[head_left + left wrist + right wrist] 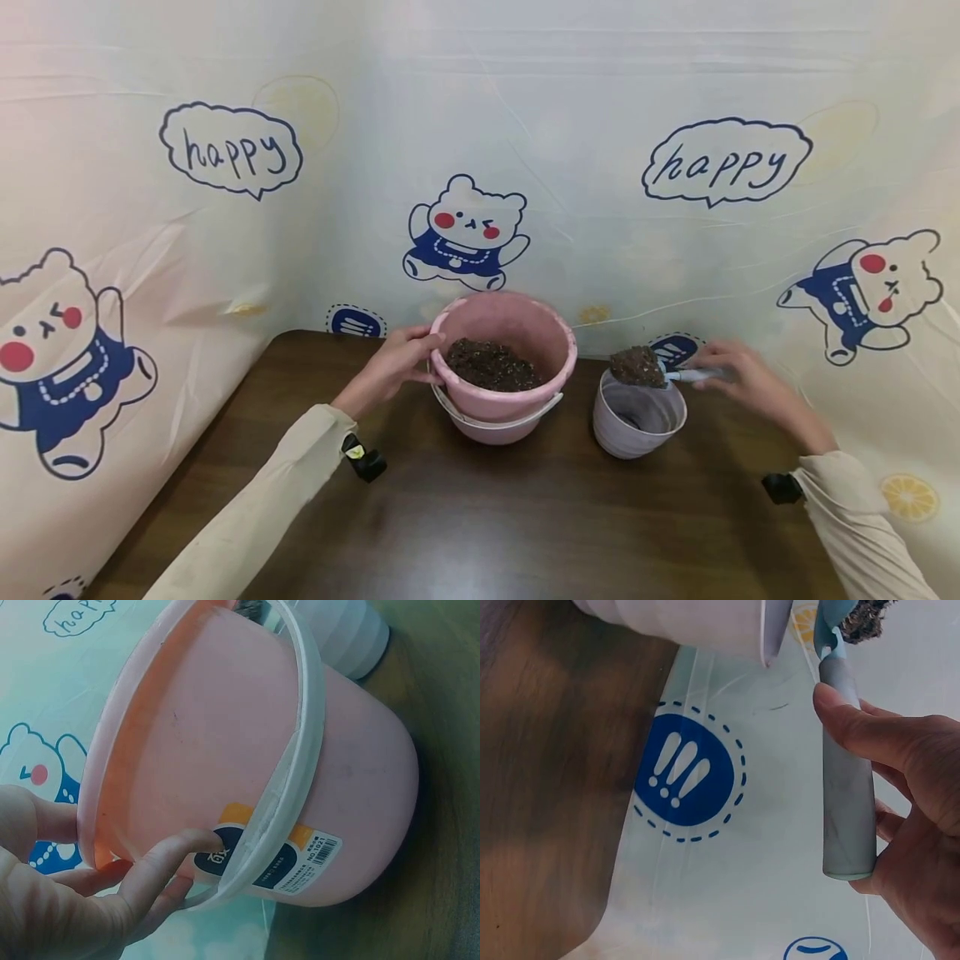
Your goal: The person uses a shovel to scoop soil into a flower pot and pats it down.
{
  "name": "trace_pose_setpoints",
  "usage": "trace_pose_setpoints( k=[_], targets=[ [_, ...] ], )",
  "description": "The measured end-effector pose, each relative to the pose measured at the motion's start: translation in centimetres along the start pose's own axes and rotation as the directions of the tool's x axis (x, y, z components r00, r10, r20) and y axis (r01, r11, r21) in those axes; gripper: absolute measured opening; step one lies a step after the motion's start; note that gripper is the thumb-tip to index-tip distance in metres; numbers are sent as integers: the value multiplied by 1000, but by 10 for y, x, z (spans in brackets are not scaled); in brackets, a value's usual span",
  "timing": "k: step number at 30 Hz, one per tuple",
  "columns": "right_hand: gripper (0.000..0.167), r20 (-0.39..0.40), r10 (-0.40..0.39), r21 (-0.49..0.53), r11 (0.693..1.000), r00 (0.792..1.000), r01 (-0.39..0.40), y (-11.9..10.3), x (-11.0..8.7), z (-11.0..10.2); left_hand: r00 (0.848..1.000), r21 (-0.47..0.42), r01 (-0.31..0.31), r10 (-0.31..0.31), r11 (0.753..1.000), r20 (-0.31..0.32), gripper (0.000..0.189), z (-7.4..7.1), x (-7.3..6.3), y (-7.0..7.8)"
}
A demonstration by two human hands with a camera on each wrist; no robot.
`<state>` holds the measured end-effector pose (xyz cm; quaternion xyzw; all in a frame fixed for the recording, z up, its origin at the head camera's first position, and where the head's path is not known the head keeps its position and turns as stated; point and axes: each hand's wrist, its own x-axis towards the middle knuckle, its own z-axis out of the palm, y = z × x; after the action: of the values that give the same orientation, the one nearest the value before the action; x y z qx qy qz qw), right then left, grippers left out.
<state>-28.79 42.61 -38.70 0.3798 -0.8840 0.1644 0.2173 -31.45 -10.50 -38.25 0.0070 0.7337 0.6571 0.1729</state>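
A pink bucket (495,408) stands on the table, dark soil (491,365) inside it. My left hand (396,364) grips its left rim, thumb over the edge and fingers against the outer wall. In the left wrist view those fingers (161,874) lie by the bucket's white handle (304,742) and a label. My right hand (738,379) holds a small trowel by its grey grip (847,772). Heaped soil (637,367) covers the trowel's blade, which is held level above the mouth of a whitish pot (637,425). A little dark matter shows at the pot's bottom.
The brown wooden table (465,517) runs up to a printed cloth (585,150) hung behind and at both sides. The pot stands to the right of the bucket, with a gap between them. Black wrist devices (366,460) sit at both cuffs.
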Motion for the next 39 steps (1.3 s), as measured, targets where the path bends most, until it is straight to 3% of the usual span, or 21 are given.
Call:
trace_pose_setpoints(
  k=[7, 14, 19, 28, 39],
  targets=[
    [36, 36, 7, -102, 995, 999, -3, -1, -5, -1, 1000, -1, 7, -7, 1000, -4, 58, 0, 1, 0],
    [32, 93, 147, -185, 974, 985, -128, -13, -1, 1, 1000, 8, 6, -6, 1000, 0, 59, -1, 1, 0],
    [31, 91, 158, -227, 965, 983, -134, -20, 8, 7, 1000, 5, 3, -3, 1000, 6, 59, -1, 2, -1],
    [31, 40, 127, -326, 939, 991, -107, -29, 17, 16, 1000, -5, 0, 0, 1000, 13, 58, -1, 3, -2],
    [29, -13, -14, -498, 867, 1000, 6, -30, 24, 26, 1000, -10, -6, 6, 1000, 15, 58, -1, 3, -1]
  ],
)
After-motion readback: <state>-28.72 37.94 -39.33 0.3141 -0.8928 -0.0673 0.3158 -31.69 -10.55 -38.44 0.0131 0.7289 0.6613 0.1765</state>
